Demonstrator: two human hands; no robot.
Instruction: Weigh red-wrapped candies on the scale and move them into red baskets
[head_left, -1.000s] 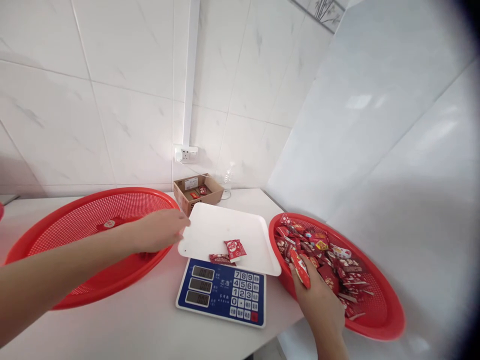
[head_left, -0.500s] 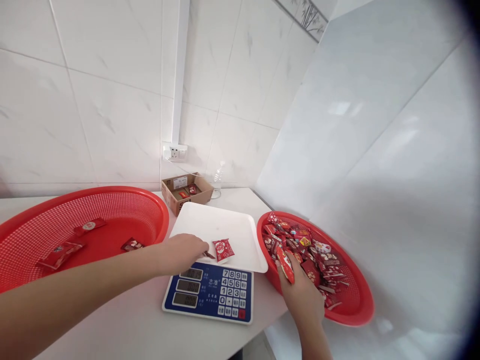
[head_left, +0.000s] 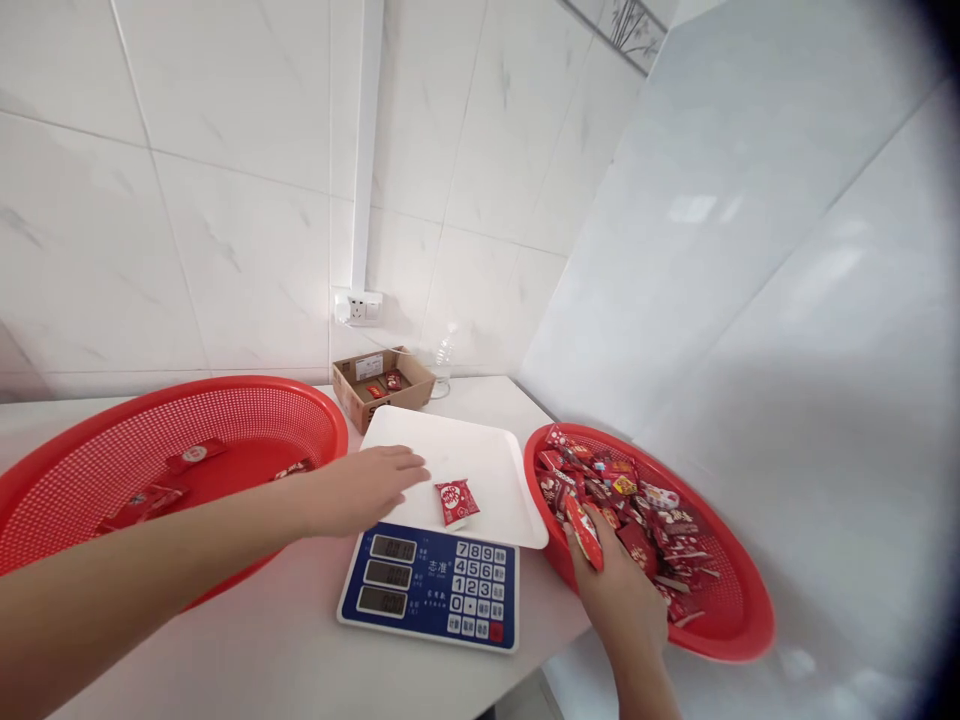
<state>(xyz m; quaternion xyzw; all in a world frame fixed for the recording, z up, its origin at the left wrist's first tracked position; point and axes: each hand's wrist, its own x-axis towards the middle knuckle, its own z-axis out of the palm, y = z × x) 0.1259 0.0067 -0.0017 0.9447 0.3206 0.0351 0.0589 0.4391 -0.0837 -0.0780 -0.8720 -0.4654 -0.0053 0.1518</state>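
Observation:
My left hand hovers over the near left part of the scale's white pan, fingers stretched out; its underside is hidden. A red snack packet with white print lies on the pan, just right of the fingertips. The scale's blue panel has lit-up digits, small and hard to read. At the rim of the right red basket, my right hand is closed around a red wrapped snack. Many mixed red and brown packets fill that basket.
A larger red mesh basket stands at the left with a few packets, partly behind my left arm. Behind the scale sit a cardboard box holding small packets and a clear plastic bottle. A wall socket is above.
The dark packet by my left fingertips is no longer visible, and those fingers have straightened. The red packet stays on the pan. My right hand keeps its hold. The view has shifted slightly.

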